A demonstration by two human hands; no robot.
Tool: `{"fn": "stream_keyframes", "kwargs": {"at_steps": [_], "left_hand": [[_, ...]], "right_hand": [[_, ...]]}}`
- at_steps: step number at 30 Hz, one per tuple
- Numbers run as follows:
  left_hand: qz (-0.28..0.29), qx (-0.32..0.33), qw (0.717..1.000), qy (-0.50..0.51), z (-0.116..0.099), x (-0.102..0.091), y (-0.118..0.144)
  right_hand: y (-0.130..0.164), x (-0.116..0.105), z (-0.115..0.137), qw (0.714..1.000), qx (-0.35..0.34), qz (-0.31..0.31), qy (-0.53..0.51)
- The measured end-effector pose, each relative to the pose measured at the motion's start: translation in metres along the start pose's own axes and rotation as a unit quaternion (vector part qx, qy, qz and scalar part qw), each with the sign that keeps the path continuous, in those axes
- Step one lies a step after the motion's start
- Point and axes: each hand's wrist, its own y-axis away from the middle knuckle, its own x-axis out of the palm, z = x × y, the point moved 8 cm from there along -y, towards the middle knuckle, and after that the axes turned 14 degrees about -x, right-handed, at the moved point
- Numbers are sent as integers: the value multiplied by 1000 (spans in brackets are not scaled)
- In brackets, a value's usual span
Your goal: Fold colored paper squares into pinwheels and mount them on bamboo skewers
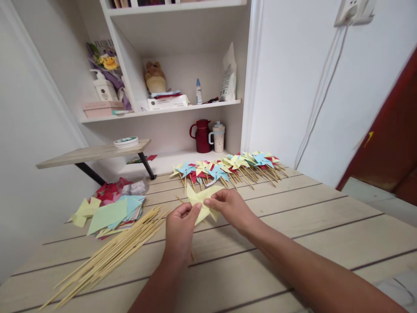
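**Paper folds at risk of springing open**

Trouble could come, I judge, from the light grip; both hands pinch the yellow pinwheel [203,202] only at its folds, so a slackened fingertip may let the bent corners spring back flat, and a hard pull could tear the thin sheet at its centre; a thin stick seems to run behind the paper toward lower centre, though whether it is fixed there I cannot tell, and a twist might work it loose.

Wooden table [293,226] fills the lower frame; a long row of finished pinwheels [228,167] lies across upper centre; a bundle of bamboo skewers [110,254] fans out at lower left, just below a stack of paper squares [109,215].

Left hand [180,228] grips the pinwheel's lower left edge between thumb and fingers; right hand [228,204] pinches its middle. It sits at frame centre, pale yellow, its pointed corners folded inward, held just above the table.
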Motion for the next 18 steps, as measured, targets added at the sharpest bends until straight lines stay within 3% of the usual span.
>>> {"fn": "stream_keyframes", "kwargs": {"at_steps": [5,9,18], "left_hand": [[55,-19,998,-4,0,7,-1],[87,0,996,8,-4,10,-1],[39,21,998,-38,-14,8,5]], "right_hand": [[-1,-2,7,999,-31,4,44],[-1,-6,15,995,-64,0,78],[0,-5,19,988,-94,5,120]]}}
